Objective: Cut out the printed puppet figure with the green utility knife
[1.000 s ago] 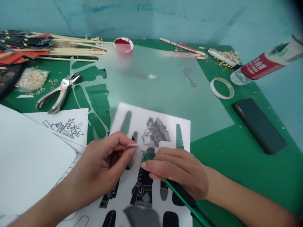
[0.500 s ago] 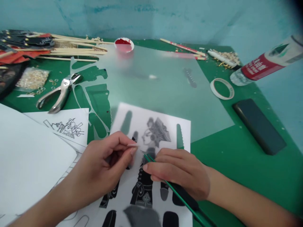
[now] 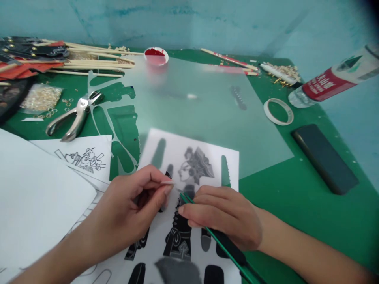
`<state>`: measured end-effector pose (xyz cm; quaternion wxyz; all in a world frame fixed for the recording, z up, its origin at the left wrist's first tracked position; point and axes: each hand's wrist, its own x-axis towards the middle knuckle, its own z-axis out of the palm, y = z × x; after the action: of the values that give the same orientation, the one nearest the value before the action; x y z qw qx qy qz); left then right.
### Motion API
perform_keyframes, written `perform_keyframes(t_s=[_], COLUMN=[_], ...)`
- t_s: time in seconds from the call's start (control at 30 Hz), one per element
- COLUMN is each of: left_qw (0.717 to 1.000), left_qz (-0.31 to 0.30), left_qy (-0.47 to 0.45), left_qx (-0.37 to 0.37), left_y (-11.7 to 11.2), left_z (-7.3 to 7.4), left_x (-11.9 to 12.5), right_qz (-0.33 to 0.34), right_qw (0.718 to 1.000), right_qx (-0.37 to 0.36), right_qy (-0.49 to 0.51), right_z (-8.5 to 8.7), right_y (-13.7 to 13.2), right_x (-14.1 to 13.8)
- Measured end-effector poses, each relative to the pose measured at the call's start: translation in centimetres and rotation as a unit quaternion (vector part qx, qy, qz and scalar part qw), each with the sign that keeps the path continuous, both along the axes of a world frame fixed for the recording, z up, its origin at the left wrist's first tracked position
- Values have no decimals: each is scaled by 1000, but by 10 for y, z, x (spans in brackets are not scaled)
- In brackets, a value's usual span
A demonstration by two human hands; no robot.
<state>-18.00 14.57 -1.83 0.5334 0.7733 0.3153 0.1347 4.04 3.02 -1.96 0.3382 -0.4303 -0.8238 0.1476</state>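
My left hand [image 3: 134, 211] pinches a small, thin, pale piece [image 3: 167, 182] between thumb and forefinger; most of it is hidden by the fingers. Green tweezers [image 3: 217, 237] rest in my closed right hand [image 3: 226, 217], their tips pointing up and left, close to the pale piece. Whether the tips touch it I cannot tell. Both hands hover over a white sheet [image 3: 232, 167] printed with black and grey puppet parts, including a head in profile with a headdress [image 3: 195, 165] and a dark robed body [image 3: 179, 236].
A translucent sheet [image 3: 189, 122] covers the middle of the green table. Around it lie a hole punch [image 3: 79, 114], a small cup of red paint [image 3: 156, 57], a tape roll [image 3: 278, 112], a black case [image 3: 324, 157] and a bottle [image 3: 328, 85]. White papers [image 3: 38, 197] overlap at left.
Nearly everything stays in place. The whole view has shifted very slightly; both hands keep their hold.
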Motion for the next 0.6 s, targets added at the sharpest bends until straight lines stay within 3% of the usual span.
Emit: perform_keyframes(t_s=[0.6], left_qw=[1000], left_qz=[-6], left_qy=[2], left_qx=[-6], left_y=[-1], left_z=[2], left_x=[2], right_qz=[-13], right_qw=[1000], right_qx=[-10], right_qy=[14], right_z=[2], right_y=[1], right_x=[-2])
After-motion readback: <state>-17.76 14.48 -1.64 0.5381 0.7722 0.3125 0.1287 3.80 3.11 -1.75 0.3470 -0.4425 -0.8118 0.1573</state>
